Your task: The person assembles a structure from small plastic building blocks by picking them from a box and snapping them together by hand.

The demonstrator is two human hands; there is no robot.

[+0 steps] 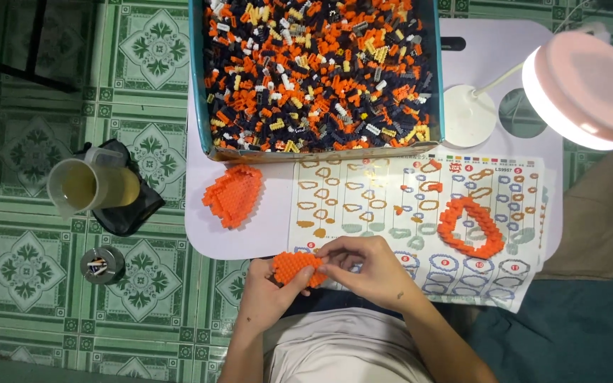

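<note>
Both hands hold a small orange slab of tiny building bricks [294, 267] at the near edge of the white lap table [211, 234]. My left hand [267, 287] cups it from below. My right hand [360, 264] pinches its right side with the fingertips. On the table to the far left lies a bigger orange brick panel [234, 193]. An orange ring of bricks [471, 227] rests on the printed instruction sheet [363, 202].
A teal-edged box [315, 74] full of orange, black, white and yellow bricks fills the table's far side. A lit white desk lamp [583, 89] stands at the right. On the green tiled floor at the left are a plastic jug [90, 188] and a small round tin [102, 264].
</note>
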